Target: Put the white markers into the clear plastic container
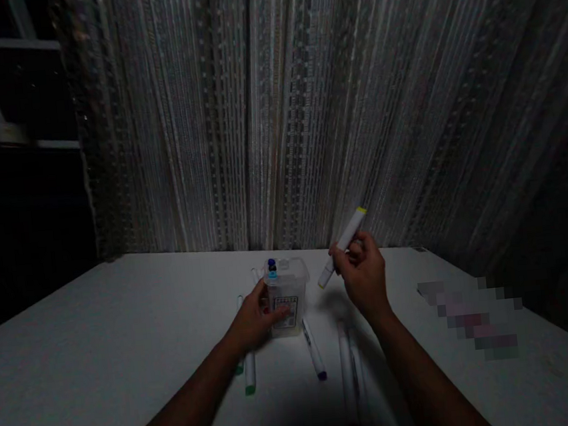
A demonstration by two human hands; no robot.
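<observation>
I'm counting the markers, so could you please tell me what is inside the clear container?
Inside the clear container, held by the left hand, a few markers stand upright, with blue caps showing at the top. The label and dim light hide anything lower.

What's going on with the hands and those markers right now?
Left hand gripping clear marker box. Right hand holding yellow-capped marker raised beside it. Loose markers on table; nothing between marker and box.

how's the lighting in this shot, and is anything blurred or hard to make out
Head view: dim overall, the left side near black; the white table catches most light. A dark shadow falls between the forearms at the bottom edge. The right hand and its yellow-tipped marker look slightly soft. A pixelated patch hides something on the table's right.
</observation>
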